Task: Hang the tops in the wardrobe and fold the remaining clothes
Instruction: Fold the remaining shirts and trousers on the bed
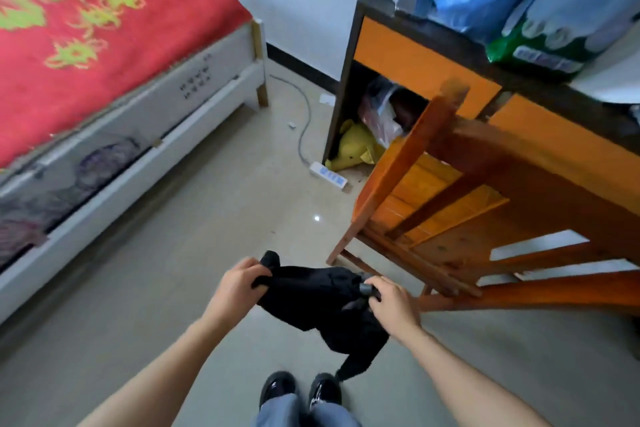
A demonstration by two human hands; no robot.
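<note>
Left hand (239, 282) and right hand (393, 302) gripping black garment (311, 298) stretched between them

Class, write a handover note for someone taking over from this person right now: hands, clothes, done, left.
Left hand: grips one end of the black garment.
Right hand: grips its other end.
Garment: bunched, held above the floor, beside the wooden chair.
Done: nothing hung or folded in view.
Left: hang it if a top, else fold it; wardrobe not in view.

Bunched black garment (311, 298), perhaps trousers, in left hand (238, 289), right hand (394, 307)
</note>
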